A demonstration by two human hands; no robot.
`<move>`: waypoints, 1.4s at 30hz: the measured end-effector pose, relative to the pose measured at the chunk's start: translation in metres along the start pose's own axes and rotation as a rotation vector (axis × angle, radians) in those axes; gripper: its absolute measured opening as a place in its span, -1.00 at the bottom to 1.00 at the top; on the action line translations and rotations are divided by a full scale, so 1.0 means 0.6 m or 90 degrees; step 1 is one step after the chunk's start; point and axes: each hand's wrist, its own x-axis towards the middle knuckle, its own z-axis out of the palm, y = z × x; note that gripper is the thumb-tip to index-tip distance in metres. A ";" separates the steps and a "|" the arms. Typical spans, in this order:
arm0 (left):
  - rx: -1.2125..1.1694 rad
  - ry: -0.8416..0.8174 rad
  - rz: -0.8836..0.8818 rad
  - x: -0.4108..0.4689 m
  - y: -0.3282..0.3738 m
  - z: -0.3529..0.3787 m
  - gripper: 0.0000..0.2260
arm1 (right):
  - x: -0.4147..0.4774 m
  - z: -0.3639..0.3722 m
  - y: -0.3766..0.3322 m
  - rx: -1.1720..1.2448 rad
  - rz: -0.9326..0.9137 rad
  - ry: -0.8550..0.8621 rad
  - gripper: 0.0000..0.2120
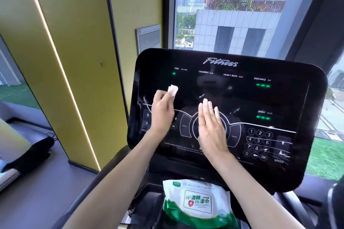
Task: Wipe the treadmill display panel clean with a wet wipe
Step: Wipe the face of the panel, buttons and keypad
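The black glossy treadmill display panel (242,98) fills the middle of the head view, with green lights and a white keypad at its right. My left hand (162,113) pinches a small folded white wet wipe (172,90) against the panel's upper left area. My right hand (210,126) lies flat on the panel's centre, fingers straight and together, covering the round middle control and holding nothing.
A green and white pack of wet wipes (198,204) lies in the tray below the panel. A yellow pillar (74,61) stands to the left and a large window (232,9) behind the panel. Another treadmill (22,147) sits at the far left.
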 end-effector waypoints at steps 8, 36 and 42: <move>0.034 -0.046 0.096 -0.002 0.016 0.009 -0.70 | -0.041 -0.043 0.055 0.013 0.036 -0.025 -0.37; 0.035 0.007 0.061 0.045 0.046 0.041 -0.69 | -0.037 -0.039 0.082 0.054 0.090 -0.071 -0.18; 0.112 -0.211 0.345 0.021 0.064 0.044 -0.52 | -0.038 -0.041 0.082 0.059 0.083 -0.065 -0.20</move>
